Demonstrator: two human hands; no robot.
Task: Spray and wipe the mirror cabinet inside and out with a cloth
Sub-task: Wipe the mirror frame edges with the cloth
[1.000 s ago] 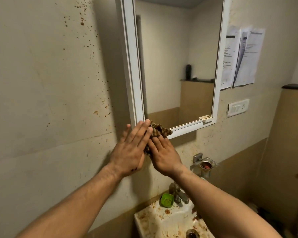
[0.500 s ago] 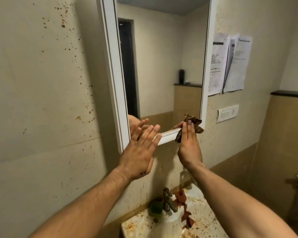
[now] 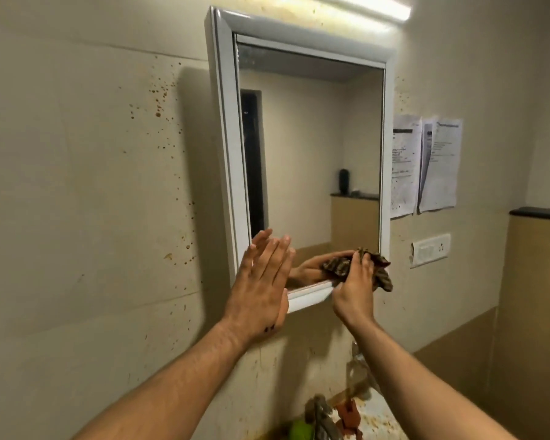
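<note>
Now, cloth (image 3: 381,276) bunched, under right fingers (image 3: 363,265)

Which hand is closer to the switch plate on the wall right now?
Right. The right hand, gripping the cloth at the lower right corner of the mirror cabinet, is just left of the switch plate; the left hand is flat at the lower left corner, farther away.

1. Both forearms are bare, with nothing worn from elbow to fingertips; fine hair shows along them.
2. The left hand (image 3: 261,287) has a small dark mark on its back, at 6 o'clock by the wrist.
3. The right hand (image 3: 354,290) is plain, with short nails.
</note>
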